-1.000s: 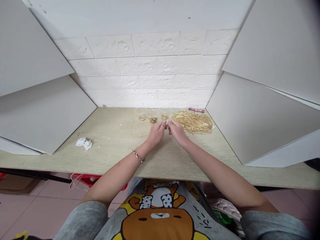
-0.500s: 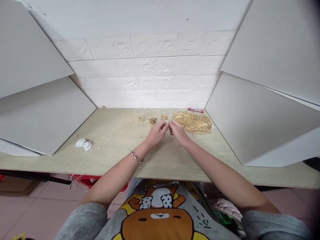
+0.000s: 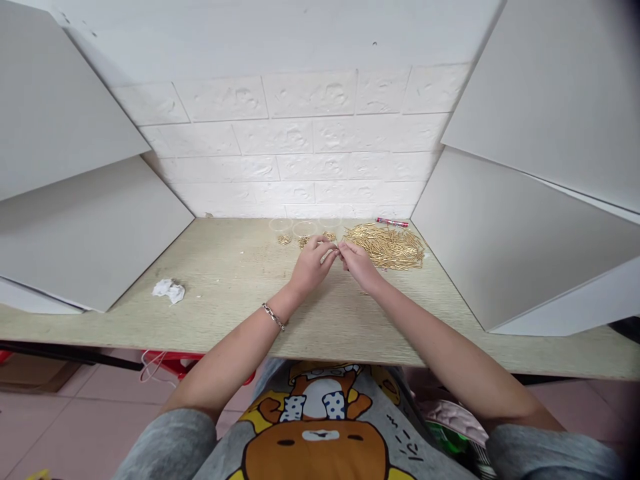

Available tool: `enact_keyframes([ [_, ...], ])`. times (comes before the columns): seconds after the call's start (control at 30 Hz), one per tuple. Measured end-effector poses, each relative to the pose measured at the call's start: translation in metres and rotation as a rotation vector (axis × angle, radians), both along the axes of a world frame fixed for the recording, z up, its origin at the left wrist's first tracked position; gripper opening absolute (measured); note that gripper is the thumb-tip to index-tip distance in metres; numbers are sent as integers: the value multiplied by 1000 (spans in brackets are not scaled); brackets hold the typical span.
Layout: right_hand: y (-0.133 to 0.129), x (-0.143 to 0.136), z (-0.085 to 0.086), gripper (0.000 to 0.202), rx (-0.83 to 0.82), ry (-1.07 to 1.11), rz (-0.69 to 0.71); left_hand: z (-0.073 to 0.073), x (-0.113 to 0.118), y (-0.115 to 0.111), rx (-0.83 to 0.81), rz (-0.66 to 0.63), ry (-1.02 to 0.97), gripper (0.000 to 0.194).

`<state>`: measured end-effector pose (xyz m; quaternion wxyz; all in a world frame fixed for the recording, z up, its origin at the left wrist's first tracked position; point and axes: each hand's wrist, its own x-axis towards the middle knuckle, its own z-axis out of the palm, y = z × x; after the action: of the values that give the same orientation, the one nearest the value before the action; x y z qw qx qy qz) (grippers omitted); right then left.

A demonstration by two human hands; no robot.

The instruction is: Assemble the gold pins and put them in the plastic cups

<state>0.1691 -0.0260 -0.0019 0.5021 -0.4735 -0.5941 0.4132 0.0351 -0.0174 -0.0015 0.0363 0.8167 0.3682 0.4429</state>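
My left hand (image 3: 313,262) and my right hand (image 3: 357,261) meet over the middle of the table, fingertips almost touching. Both are closed in a pinch, and what lies between the fingers is too small to make out. Just right of my right hand spreads a pile of thin gold-coloured sticks (image 3: 393,247). Behind my left hand are small heaps of gold pieces; the leftmost heap (image 3: 285,239) shows fully, while the middle heap (image 3: 303,242) is partly covered by the hand. Clear round dishes (image 3: 303,229) stand at the wall behind them.
A red marker-like tube (image 3: 392,222) lies behind the gold pile. Crumpled white tissue (image 3: 169,291) sits on the left of the table (image 3: 240,300). Pale panels flank the table on the left (image 3: 90,233) and right (image 3: 530,247), with a white brick-patterned wall (image 3: 310,97) behind.
The fingers of my left hand have lifted and spread slightly forward, now covering part of the middle gold heap. My right hand has barely moved.
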Motion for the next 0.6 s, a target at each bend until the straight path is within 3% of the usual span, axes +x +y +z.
enact_keyframes([
  [0.2, 1, -1, 0, 37, -73, 76, 70, 1, 1, 1, -101, 6, -52, 15],
  [0.37, 2, 1, 1, 37, -75, 6, 65, 3, 1, 2, -126, -6, -66, 14],
  [0.47, -1, 4, 4, 37, 24, -173, 14, 3, 1, 2, -114, -5, -69, 13],
  [0.6, -9, 8, 14, 31, 282, -542, -95, 1, -1, 3, -60, -40, -16, 11],
])
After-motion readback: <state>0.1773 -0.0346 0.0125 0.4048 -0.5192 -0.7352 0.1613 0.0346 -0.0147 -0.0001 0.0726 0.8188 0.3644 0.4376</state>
